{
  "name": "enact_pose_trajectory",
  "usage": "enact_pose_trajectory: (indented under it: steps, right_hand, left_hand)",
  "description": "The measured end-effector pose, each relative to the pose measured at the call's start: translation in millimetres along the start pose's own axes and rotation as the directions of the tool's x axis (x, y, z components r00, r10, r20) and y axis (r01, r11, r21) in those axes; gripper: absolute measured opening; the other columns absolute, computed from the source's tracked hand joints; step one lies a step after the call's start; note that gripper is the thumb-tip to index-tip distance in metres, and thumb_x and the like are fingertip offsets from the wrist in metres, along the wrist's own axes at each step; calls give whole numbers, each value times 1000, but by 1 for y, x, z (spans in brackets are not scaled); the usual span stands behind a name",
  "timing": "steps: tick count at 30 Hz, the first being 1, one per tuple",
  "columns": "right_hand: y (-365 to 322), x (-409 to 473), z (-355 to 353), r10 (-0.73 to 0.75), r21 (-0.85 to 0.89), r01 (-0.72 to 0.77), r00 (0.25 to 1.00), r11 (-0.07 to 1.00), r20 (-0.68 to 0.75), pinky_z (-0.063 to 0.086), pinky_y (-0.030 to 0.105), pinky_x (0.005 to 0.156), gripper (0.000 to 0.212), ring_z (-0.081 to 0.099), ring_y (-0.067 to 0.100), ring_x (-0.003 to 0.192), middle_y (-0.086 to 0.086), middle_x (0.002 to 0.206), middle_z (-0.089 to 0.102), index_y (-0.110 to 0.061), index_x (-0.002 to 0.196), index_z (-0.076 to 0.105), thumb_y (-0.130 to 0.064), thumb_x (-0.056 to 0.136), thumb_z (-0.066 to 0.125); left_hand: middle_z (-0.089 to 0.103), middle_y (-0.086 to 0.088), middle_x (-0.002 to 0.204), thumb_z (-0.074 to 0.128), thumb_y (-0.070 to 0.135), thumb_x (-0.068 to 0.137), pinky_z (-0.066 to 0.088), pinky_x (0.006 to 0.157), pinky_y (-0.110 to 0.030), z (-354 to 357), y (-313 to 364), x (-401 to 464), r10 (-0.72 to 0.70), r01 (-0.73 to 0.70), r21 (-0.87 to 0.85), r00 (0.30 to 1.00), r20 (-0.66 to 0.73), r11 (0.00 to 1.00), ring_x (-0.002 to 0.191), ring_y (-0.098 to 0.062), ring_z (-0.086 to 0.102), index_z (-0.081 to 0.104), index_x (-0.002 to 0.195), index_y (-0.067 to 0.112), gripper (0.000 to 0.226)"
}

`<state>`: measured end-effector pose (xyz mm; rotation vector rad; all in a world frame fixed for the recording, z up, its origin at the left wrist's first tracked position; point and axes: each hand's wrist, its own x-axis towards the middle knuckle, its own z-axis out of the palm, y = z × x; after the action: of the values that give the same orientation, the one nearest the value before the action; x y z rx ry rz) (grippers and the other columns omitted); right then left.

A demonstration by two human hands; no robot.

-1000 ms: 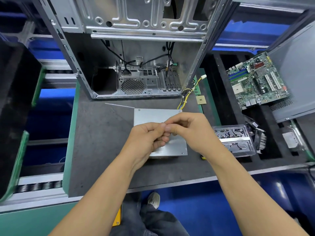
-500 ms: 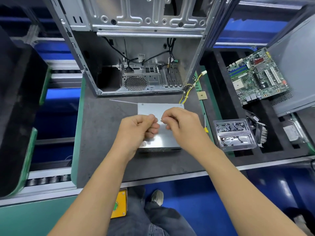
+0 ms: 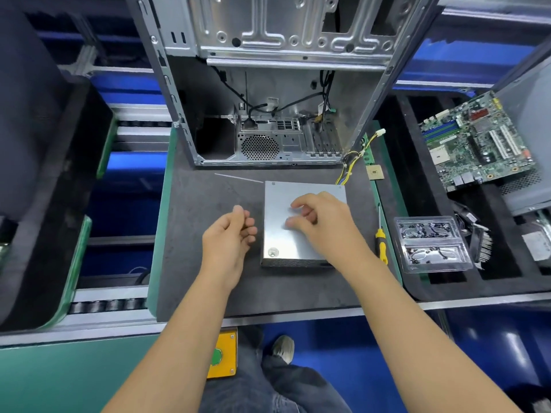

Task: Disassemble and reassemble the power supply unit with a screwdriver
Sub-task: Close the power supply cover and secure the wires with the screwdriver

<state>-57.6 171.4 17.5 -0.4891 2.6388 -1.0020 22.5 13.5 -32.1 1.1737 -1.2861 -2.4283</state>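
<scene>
The silver power supply unit (image 3: pixel 277 213) lies flat on the dark mat (image 3: pixel 202 263), its yellow and black cables (image 3: pixel 354 162) trailing toward the case. My right hand (image 3: pixel 323 223) hovers over its top with the fingers bent and apart, holding nothing I can see. My left hand (image 3: pixel 229 236) is just left of the unit, above the mat, with loosely curled fingers and nothing visible in it. A screwdriver (image 3: pixel 381 244) with a yellow handle lies untouched to the right of the unit.
An open computer case (image 3: pixel 268 120) stands behind the unit. A motherboard (image 3: pixel 477 138) leans at the right, above a clear plastic tray (image 3: pixel 432 244) of screws. A small chip (image 3: pixel 375 172) and a thin white tie (image 3: pixel 238 177) lie on the mat.
My hands were pinched together over the unit and have separated: the left moved off to the left, the right stays above the top plate. The screwdriver is now uncovered.
</scene>
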Motion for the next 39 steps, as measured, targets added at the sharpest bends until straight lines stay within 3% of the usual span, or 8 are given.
enact_pose_trajectory:
  steps: [9, 15, 19, 22, 26, 29, 32, 39]
  right_hand:
    - [-10, 5, 2, -37, -172, 64, 988, 983, 153, 41, 32, 76, 6, 53, 20, 91, -2, 91, 58, -16, 89, 65, -19, 93, 63]
    - [16, -10, -23, 53, 182, -25, 987, 983, -150, 50, 16, 74, 16, 66, 12, 76, -7, 79, 68, -23, 97, 68, -9, 94, 61]
    - [42, -15, -40, 194, 412, -75, 948, 908, -254, 54, 20, 70, 19, 66, 7, 68, -3, 81, 72, -19, 99, 71, -7, 96, 57]
    - [56, -22, -38, 234, 407, -94, 922, 909, -309, 52, 17, 66, 25, 63, 6, 69, -9, 75, 69, -22, 89, 70, -9, 99, 52]
    - [70, -27, -12, 398, 521, -191, 859, 832, -321, 53, 28, 83, 21, 67, 8, 89, -10, 93, 71, -27, 92, 64, -17, 100, 47]
    - [66, -23, 6, 555, 684, -253, 789, 684, -263, 52, 24, 73, 21, 68, 6, 92, -4, 104, 71, -24, 95, 57, -19, 101, 38]
    - [60, -22, 15, 591, 615, -314, 743, 723, -315, 40, 18, 55, 21, 58, 4, 71, -11, 89, 63, -29, 90, 54, -24, 100, 36]
    - [67, -23, 12, 545, 551, -325, 783, 769, -300, 35, 4, 44, 17, 49, -17, 56, -7, 87, 58, -22, 100, 56, -23, 104, 39]
  left_hand:
    - [75, -6, 86, 70, 7, 90, 55, 67, -20, -20, -8, -2, -34, 33, 12, 995, 89, 999, 76, -14, 71, 75, 97, 9, 9]
    - [77, -13, 94, 60, -2, 94, 58, 70, -24, -26, -8, -7, -122, 128, -67, 988, 93, 989, 84, -20, 74, 72, 103, 4, 16]
    - [75, -5, 89, 71, 16, 88, 56, 68, -23, -28, -10, -15, -154, 163, -57, 979, 131, 985, 78, -15, 70, 73, 105, 8, 19]
    - [60, 6, 77, 76, 27, 84, 49, 73, -18, -35, -18, -20, -27, -53, 319, 970, 243, 946, 71, -5, 53, 70, 121, 21, 38]
    - [40, 11, 81, 81, 57, 64, 37, 69, -5, -36, -30, -24, 145, -444, 725, 887, 438, 527, 73, 6, 43, 33, 149, 41, 99]
    - [41, 16, 94, 80, 58, 70, 37, 71, -9, -26, -33, -19, 147, -505, 788, 862, 486, 353, 90, 7, 43, 10, 156, 43, 112]
    - [44, 10, 95, 78, 43, 81, 36, 75, -9, -19, -38, -19, 220, -538, 764, 843, 491, 357, 88, -4, 43, 15, 158, 35, 100]
    - [48, 2, 86, 76, 19, 87, 37, 76, -5, -14, -49, -31, 384, -577, 687, 814, 436, 442, 83, 3, 48, 35, 154, 19, 78]
